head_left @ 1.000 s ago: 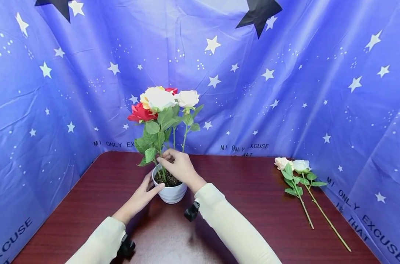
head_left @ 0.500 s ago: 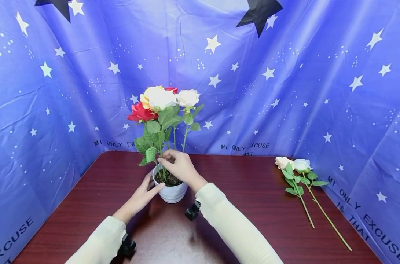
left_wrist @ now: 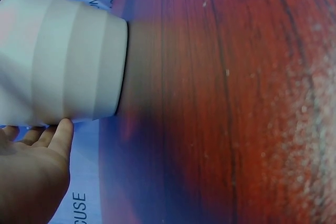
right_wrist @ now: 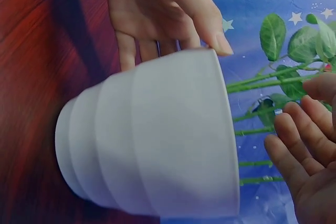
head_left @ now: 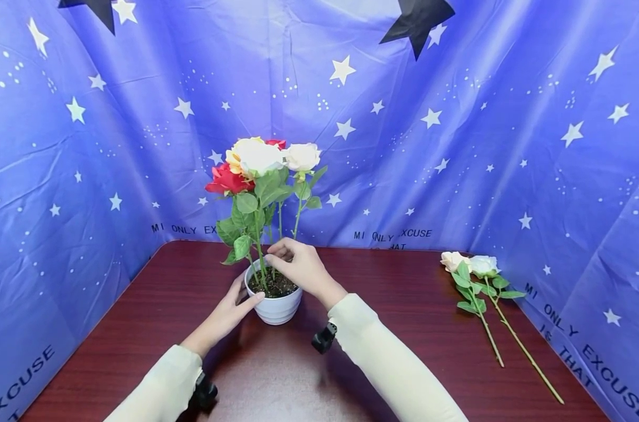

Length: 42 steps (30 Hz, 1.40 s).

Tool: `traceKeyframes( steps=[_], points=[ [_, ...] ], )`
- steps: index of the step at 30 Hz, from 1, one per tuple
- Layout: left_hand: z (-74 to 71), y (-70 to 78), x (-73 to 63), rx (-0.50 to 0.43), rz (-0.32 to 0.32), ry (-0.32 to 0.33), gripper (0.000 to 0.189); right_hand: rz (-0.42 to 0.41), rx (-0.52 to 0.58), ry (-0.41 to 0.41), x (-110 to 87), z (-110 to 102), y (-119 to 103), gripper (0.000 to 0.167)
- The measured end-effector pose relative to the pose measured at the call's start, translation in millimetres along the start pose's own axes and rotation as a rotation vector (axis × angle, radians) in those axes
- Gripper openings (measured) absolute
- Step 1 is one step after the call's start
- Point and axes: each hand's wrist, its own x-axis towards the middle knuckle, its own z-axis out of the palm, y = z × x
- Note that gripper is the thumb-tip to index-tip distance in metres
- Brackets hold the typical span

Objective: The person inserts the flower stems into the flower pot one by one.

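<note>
In the head view a white flower pot [head_left: 278, 309] of dark soil [head_left: 279, 285] stands on the table, holding upright artificial roses. A white rose [head_left: 261, 158] is in front, a red rose [head_left: 228, 179] at its left and a pale rose [head_left: 303, 156] at its right; a yellow bloom and another red one are partly hidden. My left hand [head_left: 226, 310] holds the pot's left side, thumb at the rim. Just above the rim, right of the front stems [head_left: 261, 264], is my right hand [head_left: 303, 266]. Its loosely bent fingers [right_wrist: 296, 135] hold nothing in the right wrist view.
At the right of the dark red table [head_left: 393, 328] lie a cream rose [head_left: 454, 262] and a white rose [head_left: 484, 266], their stems toward the front right edge. A blue star-printed cloth [head_left: 382, 146] hangs behind and on both sides.
My right hand has let go of the front stem and moved a little to the right. My left hand stays on the flower pot, and the roses stand as before.
</note>
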Motion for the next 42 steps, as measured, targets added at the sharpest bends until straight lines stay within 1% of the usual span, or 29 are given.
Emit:
traceKeyframes(
  steps=[6, 9, 14, 21, 25, 30, 36, 42],
  points=[
    [-0.3, -1.3, 0.5, 0.005, -0.025, 0.008, 0.081, -0.024, -0.038, 0.003, -6.3, -15, 2, 0.013],
    [-0.3, -0.2, 0.3, -0.002, -0.035, 0.011, 0.082, -0.022, -0.033, 0.001, -11.5, -24, 2, 0.012],
    [-1.1, 0.3, -0.4, 0.003, -0.037, 0.013, 0.081, -0.03, -0.027, -0.003, -20.2, -38, 5, 0.013],
    [-0.6, 1.1, -1.7, 0.011, -0.025, 0.02, 0.08, -0.042, -0.045, -0.01, -27.2, -52, 13, 0.013],
    [0.1, 1.2, -1.8, 0.015, -0.029, 0.016, 0.08, -0.035, -0.061, -0.017, -34.1, -63, 18, 0.012],
    [0.8, 1.6, -1.7, 0.009, -0.038, 0.016, 0.081, -0.017, -0.099, -0.017, -46.7, -81, 25, 0.015],
    [1.7, 0.6, -1.1, 0.006, -0.041, 0.02, 0.082, 0.009, -0.147, 0.016, -63.8, -107, 37, 0.009],
    [1.1, -0.8, -1.2, -0.002, -0.035, 0.02, 0.081, 0.024, -0.202, 0.039, -81.0, -132, 52, 0.01]
  ],
)
